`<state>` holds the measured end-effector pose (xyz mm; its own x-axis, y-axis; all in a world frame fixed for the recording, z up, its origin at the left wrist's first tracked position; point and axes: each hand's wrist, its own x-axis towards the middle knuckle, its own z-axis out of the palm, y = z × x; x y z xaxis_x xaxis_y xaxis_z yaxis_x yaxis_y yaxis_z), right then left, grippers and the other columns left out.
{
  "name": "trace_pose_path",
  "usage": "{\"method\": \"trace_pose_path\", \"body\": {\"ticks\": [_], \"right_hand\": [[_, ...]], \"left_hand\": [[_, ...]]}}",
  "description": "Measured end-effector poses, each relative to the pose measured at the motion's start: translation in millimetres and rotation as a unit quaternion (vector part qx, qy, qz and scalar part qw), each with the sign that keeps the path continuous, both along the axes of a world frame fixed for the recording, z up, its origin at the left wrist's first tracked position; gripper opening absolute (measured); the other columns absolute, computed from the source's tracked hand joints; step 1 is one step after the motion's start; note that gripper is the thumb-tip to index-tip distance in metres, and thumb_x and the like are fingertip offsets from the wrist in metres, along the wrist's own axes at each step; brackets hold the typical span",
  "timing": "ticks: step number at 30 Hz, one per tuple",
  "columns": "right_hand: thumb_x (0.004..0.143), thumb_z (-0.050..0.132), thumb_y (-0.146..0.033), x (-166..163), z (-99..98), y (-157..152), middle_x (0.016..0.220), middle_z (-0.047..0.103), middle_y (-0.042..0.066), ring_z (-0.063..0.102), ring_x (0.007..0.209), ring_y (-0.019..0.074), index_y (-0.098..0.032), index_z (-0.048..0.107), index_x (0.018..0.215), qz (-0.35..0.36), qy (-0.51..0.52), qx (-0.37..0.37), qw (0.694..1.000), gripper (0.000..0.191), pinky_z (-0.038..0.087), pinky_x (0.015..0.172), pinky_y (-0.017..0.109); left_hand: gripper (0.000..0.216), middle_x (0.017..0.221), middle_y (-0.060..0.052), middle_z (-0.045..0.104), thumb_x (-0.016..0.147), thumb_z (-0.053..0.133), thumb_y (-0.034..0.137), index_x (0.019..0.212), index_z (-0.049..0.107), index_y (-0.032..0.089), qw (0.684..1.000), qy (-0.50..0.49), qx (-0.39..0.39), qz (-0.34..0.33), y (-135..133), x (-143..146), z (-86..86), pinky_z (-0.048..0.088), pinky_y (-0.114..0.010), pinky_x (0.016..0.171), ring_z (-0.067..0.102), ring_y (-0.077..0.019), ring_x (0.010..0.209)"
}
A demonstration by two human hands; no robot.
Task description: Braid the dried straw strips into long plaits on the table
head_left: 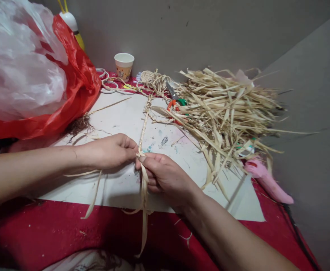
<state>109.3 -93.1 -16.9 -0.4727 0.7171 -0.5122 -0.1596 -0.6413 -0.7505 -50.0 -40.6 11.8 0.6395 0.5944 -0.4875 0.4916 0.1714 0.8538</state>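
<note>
A braid of pale dried husk strips (pixel 144 126) runs from the back of the white sheet (pixel 114 120) down to my two hands. My left hand (pixel 115 151) pinches the braid's lower end from the left. From the right, my right hand (pixel 160 169) grips the same spot between thumb and fingers, the fingertips of both hands nearly touching. Loose strip ends (pixel 144 210) hang below my right hand over the table's front edge. Another loose strip (pixel 94 195) dangles beneath my left hand.
A heap of dried husk strips (pixel 227 109) lies at the right, with scissors (pixel 172 94) at its left side. A pink glue gun (pixel 269 180) rests beyond. At the back stands a paper cup (pixel 124 67). Red and clear plastic bags (pixel 80 75) fill the left.
</note>
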Motion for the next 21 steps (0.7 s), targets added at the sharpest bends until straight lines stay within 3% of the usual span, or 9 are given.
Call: {"method": "trace_pose_path", "body": {"ticks": [5, 10, 15, 21], "right_hand": [[0.087, 0.044, -0.033, 5, -1.4, 2, 0.046, 0.03, -0.008, 0.02, 0.04, 0.0061, -0.017, 0.05, 0.069, 0.019, -0.105, 0.08, 0.991, 0.025, 0.016, 0.039, 0.02], [0.086, 0.043, -0.03, 11, -5.4, 4, 0.061, 0.046, -0.002, 0.038, 0.054, 0.009, -0.016, 0.054, 0.07, 0.044, -0.223, 0.207, 0.952, 0.024, 0.031, 0.052, 0.021], [0.088, 0.038, -0.024, 10, -4.0, 1, 0.062, 0.044, -0.002, 0.039, 0.061, 0.0109, -0.017, 0.051, 0.068, 0.052, -0.279, 0.295, 0.912, 0.024, 0.032, 0.058, 0.023], [0.09, 0.036, -0.025, 7, -1.6, -1, 0.063, 0.047, -0.001, 0.04, 0.06, 0.0121, -0.018, 0.044, 0.067, 0.082, -0.39, 0.369, 0.84, 0.025, 0.029, 0.059, 0.025]], "left_hand": [[0.022, 0.059, 0.003, 0.053, 0.08, 0.044, 0.024, 0.074, 0.064, 0.015, 0.999, 0.006, 0.023, -0.022, 4, 0, -1.1, 0.029, -0.019, 0.047, 0.036, -0.0065, 0.048], [0.02, 0.056, 0.004, 0.047, 0.078, 0.044, 0.022, 0.067, 0.059, 0.016, 1.0, 0.007, 0.007, -0.025, 9, 1, -3.5, 0.028, -0.019, 0.047, 0.034, -0.0068, 0.049], [0.021, 0.05, 0.005, 0.036, 0.078, 0.046, 0.028, 0.065, 0.056, 0.016, 0.995, -0.01, -0.09, 0.032, 8, 1, -6.8, 0.013, -0.023, 0.038, 0.021, -0.0061, 0.04], [0.02, 0.04, 0.008, 0.031, 0.076, 0.052, 0.024, 0.058, 0.052, 0.016, 0.994, -0.015, -0.103, 0.046, 2, 7, -4.2, 0.009, -0.023, 0.037, 0.018, -0.0048, 0.036]]}}
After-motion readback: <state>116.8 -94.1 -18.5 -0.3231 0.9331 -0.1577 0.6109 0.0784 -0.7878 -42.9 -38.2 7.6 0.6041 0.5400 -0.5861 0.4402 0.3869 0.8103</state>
